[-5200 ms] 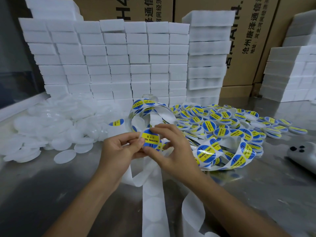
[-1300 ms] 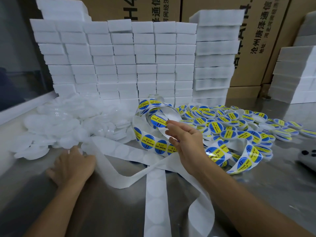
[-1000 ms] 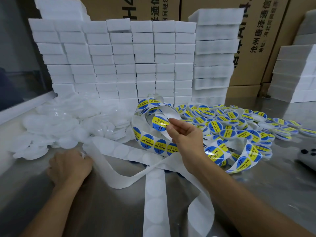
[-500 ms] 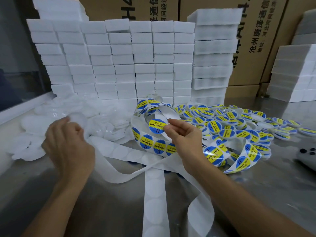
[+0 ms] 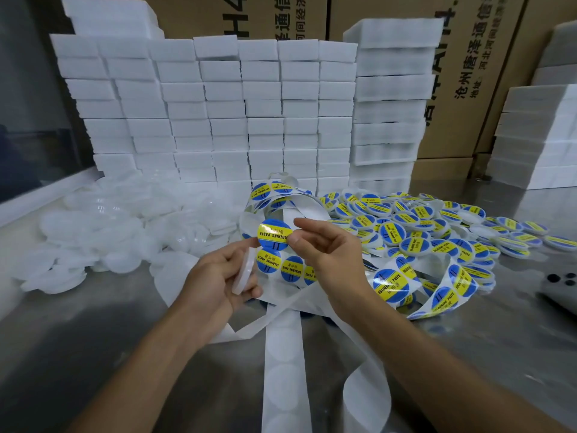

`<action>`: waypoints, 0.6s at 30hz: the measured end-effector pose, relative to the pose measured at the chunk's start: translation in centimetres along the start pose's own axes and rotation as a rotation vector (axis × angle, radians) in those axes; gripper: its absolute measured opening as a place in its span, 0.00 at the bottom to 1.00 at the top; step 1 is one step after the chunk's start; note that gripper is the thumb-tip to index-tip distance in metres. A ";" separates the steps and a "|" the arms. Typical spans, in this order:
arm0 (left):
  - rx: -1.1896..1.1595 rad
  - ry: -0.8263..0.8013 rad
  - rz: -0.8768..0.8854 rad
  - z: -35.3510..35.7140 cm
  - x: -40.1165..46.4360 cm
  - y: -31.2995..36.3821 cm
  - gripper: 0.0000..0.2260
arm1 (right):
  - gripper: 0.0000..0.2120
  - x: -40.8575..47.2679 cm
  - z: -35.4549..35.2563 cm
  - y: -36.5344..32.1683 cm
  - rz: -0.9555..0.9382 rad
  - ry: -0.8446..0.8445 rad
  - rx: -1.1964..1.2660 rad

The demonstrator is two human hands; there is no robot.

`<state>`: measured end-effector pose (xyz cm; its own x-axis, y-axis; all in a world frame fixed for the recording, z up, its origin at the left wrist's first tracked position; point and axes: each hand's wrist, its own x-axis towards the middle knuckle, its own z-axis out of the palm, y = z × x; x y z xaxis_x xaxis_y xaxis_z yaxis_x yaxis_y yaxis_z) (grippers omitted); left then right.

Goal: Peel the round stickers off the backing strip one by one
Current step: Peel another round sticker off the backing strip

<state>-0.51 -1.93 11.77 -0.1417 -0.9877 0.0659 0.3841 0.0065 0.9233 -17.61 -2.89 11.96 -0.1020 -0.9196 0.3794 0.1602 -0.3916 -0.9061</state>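
A: Where is the sticker (image 5: 274, 233) right now?

B: Up in the air between the hands, above the backing strip (image 5: 282, 364). The right hand (image 5: 327, 254) pinches its right edge between thumb and forefinger. Its printed face is turned toward the camera, and the yellow band runs almost level, dipping a little to the right, with the lettering upside down.

A: And the left hand (image 5: 218, 282)?

B: It grips a white round lid (image 5: 245, 271) edge-on, fingers curled round it, just below and left of the sticker. The lid's rim nearly meets the sticker's lower left edge; I cannot tell if they touch.

A: How does the strip lie?

B: Its bare length runs from the bottom edge straight up toward the hands, with empty circles along it. The part carrying stickers loops behind the hands and off to the right, near the pile of labelled lids (image 5: 421, 223) on the metal table (image 5: 93, 354).

A: What differs from half a second ago?

B: Then the left hand was raised over the plain white lids (image 5: 103, 232) at the left; now it sits at the centre with the lid beside the sticker. The right hand's pinch is unchanged.
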 end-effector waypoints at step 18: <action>0.376 0.261 0.097 -0.4 0.2 -0.3 0.13 | 0.04 0.3 -0.1 -0.2 0.136 0.058 -0.141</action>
<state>-0.27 -2.17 11.33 0.1316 -0.9857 0.1053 0.0203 0.1089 0.9938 -17.83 -3.10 12.27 -0.1458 -0.9588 0.2437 0.0380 -0.2516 -0.9671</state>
